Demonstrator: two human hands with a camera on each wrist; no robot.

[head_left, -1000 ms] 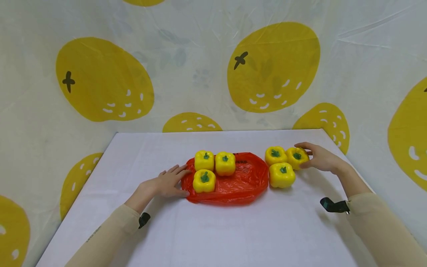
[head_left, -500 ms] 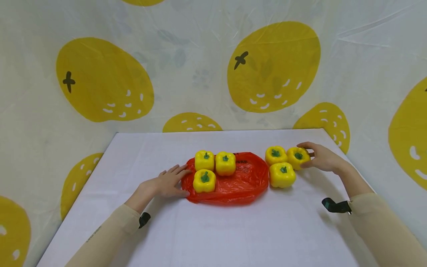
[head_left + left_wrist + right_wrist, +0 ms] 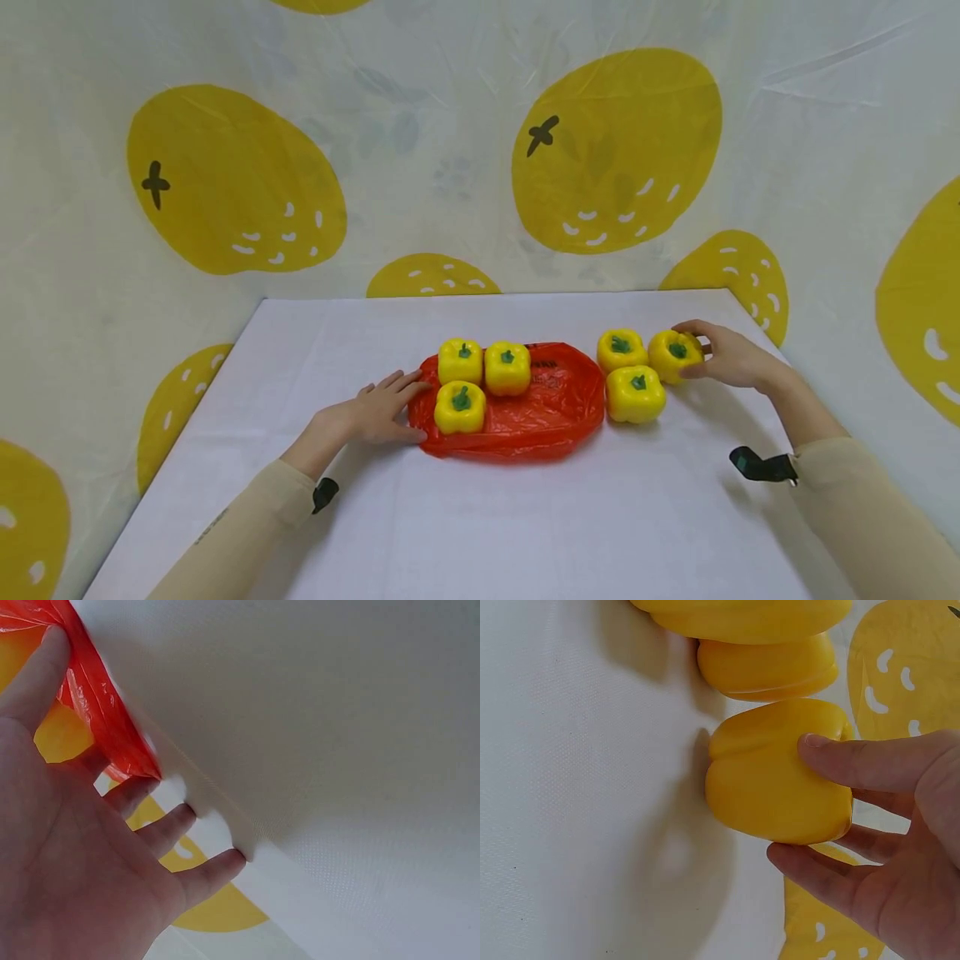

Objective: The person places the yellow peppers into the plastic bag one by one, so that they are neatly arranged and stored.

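My right hand (image 3: 731, 357) grips a yellow bell pepper (image 3: 674, 355) at the right end of the group. In the right wrist view the thumb lies across this pepper (image 3: 776, 776) and the other fingers are round its far side. Two more yellow peppers, one behind (image 3: 621, 349) and one in front (image 3: 635, 393), sit just left of it. With fingers spread, my left hand (image 3: 375, 410) rests at the left edge of a red plastic bag (image 3: 551, 417). Thumb and fingertips touch the bag's rim (image 3: 112, 724). Three yellow peppers (image 3: 460, 407) stand on the bag's left half.
A white-covered table (image 3: 480, 517) carries everything. Behind it and at both sides hangs a pale cloth (image 3: 427, 183) printed with large yellow fruits. Each wrist bears a small black camera mount (image 3: 761, 465). The table's far edge runs close behind the peppers.
My right hand has shifted slightly right with the gripped pepper, widening the gap to its neighbours. The left hand, the bag and the other peppers have stayed put.
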